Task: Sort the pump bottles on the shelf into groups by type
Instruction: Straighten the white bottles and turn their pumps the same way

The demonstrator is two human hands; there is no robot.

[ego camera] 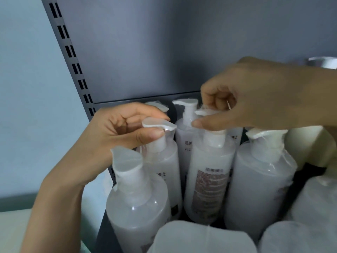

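Pinching flat white pump of frosted film-wrapped bottle (164,168) with left hand (113,137), near shelf (104,234) left edge; clamping right hand (255,101) fingertips on pump of labelled cylindrical bottle (209,179).

A pale blue wall (27,106) is filling the left side; a slotted grey upright (73,57) is slanting down beside it; a grey panel (182,42) is spreading to its right.

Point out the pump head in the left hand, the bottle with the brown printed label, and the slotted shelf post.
Pump head (156,124): head view, its flat white top.
Labelled bottle (209,190): head view, middle of its label.
Shelf post (73,60): head view, metal between slots.
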